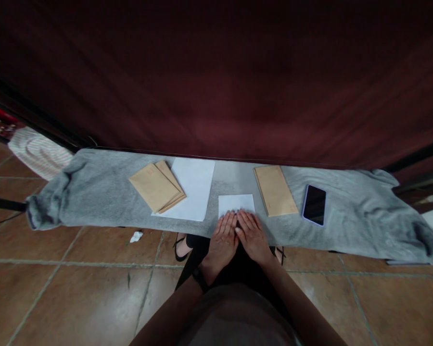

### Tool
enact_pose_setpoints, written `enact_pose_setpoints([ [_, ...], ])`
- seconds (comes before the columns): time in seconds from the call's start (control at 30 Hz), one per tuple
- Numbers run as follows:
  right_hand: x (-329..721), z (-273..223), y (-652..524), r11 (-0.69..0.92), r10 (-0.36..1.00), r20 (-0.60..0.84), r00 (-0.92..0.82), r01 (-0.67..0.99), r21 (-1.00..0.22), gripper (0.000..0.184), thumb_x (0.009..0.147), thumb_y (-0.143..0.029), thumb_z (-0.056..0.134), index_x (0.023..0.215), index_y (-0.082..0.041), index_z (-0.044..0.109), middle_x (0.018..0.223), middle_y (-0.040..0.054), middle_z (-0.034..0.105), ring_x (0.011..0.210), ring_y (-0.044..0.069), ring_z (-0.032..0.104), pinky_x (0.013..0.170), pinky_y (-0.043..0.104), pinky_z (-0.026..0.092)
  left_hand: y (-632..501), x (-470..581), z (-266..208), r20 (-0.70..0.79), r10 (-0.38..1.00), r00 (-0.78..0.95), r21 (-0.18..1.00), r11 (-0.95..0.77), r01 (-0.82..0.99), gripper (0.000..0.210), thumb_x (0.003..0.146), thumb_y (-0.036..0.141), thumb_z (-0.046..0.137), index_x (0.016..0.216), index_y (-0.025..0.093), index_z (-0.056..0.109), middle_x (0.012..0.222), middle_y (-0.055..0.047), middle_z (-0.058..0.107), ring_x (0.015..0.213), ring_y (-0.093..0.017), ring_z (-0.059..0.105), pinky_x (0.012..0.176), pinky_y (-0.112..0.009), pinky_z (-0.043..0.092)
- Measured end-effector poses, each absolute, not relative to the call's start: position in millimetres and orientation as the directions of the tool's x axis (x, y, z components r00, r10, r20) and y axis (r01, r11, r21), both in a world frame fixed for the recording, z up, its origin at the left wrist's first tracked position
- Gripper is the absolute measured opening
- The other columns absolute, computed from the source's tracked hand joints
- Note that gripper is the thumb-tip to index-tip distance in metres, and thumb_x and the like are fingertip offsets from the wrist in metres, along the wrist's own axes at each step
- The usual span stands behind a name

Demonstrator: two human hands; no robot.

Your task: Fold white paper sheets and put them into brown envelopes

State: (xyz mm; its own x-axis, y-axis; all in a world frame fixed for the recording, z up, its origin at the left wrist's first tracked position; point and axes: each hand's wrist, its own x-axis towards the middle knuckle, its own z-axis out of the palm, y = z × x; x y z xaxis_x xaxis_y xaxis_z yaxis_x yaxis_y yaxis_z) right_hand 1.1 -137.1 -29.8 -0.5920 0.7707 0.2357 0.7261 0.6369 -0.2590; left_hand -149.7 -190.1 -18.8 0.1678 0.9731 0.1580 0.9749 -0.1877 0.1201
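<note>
A small white sheet of paper [236, 202] lies on the grey cloth in front of me, its near part hidden under my hands. My left hand [223, 238] rests flat on its near edge with the fingers stretched out. Beside it, touching at the fingers, my right hand [253, 235] also lies flat on the paper. To the right is a stack of brown envelopes [277, 191]. On the left, several more brown envelopes [155, 188] are fanned out, partly on top of larger white sheets [195, 187].
A phone [314, 205] with a purple case lies right of the envelopes. The grey cloth [101, 192] covers a narrow table and bunches up at both ends. Behind it hangs a dark red curtain [231, 129]. A white scrap [136, 236] is on the tiled floor [104, 283].
</note>
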Motion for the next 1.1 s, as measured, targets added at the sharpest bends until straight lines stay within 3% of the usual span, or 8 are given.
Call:
enact_pose_setpoints([
  [0.27, 8.4, -38.9, -140.3, 0.620, 0.784, 0.227, -0.578, 0.753, -0.220, 0.056, 0.107, -0.037, 0.033, 0.159, -0.017, 0.026, 0.159, 0.0096, 0.038, 0.148, 0.023, 0.036, 0.124, 0.049, 0.022, -192.0, -149.1, -25.7, 0.116, 0.977, 0.177, 0.119, -0.191, 0.974, 0.061, 0.100, 0.030, 0.039, 0.155, 0.004, 0.030, 0.163, -0.017, 0.029, 0.153, -0.026, 0.020, 0.125, -0.045, 0.024],
  [0.53, 28.5, -46.9, -137.7, 0.589, 0.802, 0.255, -0.540, 0.786, -0.187, 0.059, 0.106, -0.040, 0.033, 0.159, -0.015, 0.025, 0.158, 0.0111, 0.040, 0.146, 0.024, 0.038, 0.123, 0.047, 0.024, -196.5, -162.8, -25.3, 0.105, 0.985, 0.137, 0.128, -0.150, 0.980, 0.069, 0.101, 0.041, 0.041, 0.158, 0.007, 0.023, 0.163, -0.017, 0.028, 0.154, -0.026, 0.019, 0.126, -0.047, 0.022],
  [0.9, 39.1, -47.4, -133.6, 0.554, 0.832, 0.213, -0.513, 0.795, -0.248, 0.058, 0.107, -0.042, 0.027, 0.158, -0.014, 0.027, 0.161, 0.0115, 0.037, 0.151, 0.024, 0.029, 0.123, 0.047, 0.025, -200.0, -176.6, -23.1, 0.064, 0.988, 0.139, 0.139, -0.147, 0.979, 0.067, 0.102, 0.043, 0.039, 0.157, 0.007, 0.027, 0.163, -0.017, 0.027, 0.154, -0.026, 0.018, 0.126, -0.049, 0.018],
  [1.1, 16.7, -30.5, -123.2, 0.611, 0.791, 0.198, -0.579, 0.739, -0.282, 0.056, 0.108, -0.039, 0.026, 0.157, -0.012, 0.032, 0.161, 0.0110, 0.036, 0.152, 0.023, 0.027, 0.124, 0.047, 0.024, -196.1, -172.7, -20.5, 0.056, 0.989, 0.137, 0.135, -0.143, 0.980, 0.067, 0.101, 0.044, 0.042, 0.152, 0.002, 0.035, 0.160, -0.022, 0.033, 0.153, -0.030, 0.022, 0.126, -0.049, 0.018],
])
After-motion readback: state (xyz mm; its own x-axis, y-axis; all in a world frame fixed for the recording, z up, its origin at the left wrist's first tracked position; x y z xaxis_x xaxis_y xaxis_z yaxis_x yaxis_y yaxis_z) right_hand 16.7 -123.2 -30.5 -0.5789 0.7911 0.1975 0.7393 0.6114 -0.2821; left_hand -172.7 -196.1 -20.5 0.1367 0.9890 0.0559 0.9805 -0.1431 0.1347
